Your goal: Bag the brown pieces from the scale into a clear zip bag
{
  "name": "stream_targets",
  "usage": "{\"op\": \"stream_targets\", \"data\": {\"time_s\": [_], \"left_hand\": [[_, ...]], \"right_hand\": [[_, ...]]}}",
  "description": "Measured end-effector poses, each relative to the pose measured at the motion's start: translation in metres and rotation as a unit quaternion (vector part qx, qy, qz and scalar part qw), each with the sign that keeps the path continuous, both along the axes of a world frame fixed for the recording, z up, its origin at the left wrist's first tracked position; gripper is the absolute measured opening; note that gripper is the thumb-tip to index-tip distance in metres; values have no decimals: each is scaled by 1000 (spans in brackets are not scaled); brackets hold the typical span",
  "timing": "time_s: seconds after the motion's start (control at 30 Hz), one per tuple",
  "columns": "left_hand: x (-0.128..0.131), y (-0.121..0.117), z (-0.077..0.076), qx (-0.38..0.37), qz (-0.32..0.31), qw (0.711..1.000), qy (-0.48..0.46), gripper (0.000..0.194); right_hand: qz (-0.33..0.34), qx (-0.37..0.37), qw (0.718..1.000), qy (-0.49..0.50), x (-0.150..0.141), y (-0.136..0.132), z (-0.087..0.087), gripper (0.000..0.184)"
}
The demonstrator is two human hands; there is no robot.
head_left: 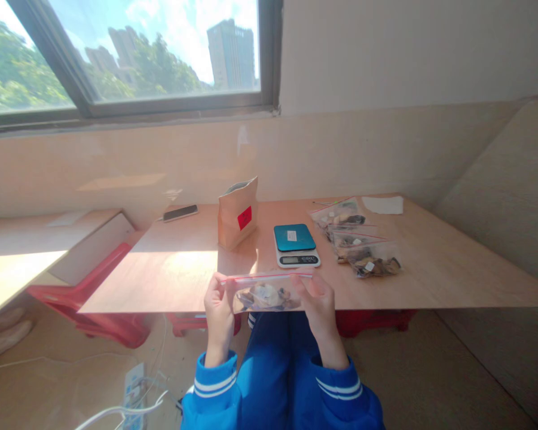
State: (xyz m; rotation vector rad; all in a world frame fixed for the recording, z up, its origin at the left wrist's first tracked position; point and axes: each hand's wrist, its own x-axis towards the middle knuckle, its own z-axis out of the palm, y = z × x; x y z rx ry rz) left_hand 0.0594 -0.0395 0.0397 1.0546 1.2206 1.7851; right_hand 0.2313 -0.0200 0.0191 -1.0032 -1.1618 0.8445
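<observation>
A clear zip bag (265,297) with dark and pale dried pieces inside is stretched between my hands at the table's front edge. My left hand (219,304) pinches its upper left corner, and my right hand (316,304) grips the upper right end, along the red-lined zip strip. Just beyond the bag sits a kitchen scale (296,245) with a blue-green plate and a white label on it. Behind and left of the scale, a brown paper pouch (237,218) with a red label stands upright, its top open. Several similar filled zip bags (376,266) lie overlapping to the right.
On the wooden table (457,269) are a phone (180,213) at the back left and a white paper (382,205) at the back right. Red stools (89,310) stand under and beside the table. A power strip (134,391) with cables lies on the floor.
</observation>
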Motion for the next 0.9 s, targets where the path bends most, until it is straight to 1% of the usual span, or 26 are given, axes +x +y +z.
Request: {"op": "stream_targets", "data": {"time_s": [0.13, 0.3, 0.37, 0.6, 0.8, 0.9], "left_hand": [[0, 0, -1, 5, -3, 1000, -12, 42], [1, 0, -3, 3, -3, 1000, -29, 41], [1, 0, -2, 3, -5, 999, -32, 40], [0, 1, -3, 1, 9, 1000, -2, 41], [-2, 1, -8, 3, -11, 1000, -18, 36], [-2, 2, -8, 0, -23, 999, -24, 36]], "right_hand": [[-2, -8, 1000, -6, 1, -2, 3, 20], [78, -9, 997, -8, 3, -5, 9, 27], [90, -4, 996, -8, 4, -6, 10, 27], [85, 14, 996, -30, 6, -8, 13, 26], [97, 39, 993, -46, 6, -10, 22, 19], [83, 34, 995, -48, 4, -11, 23, 12]]}}
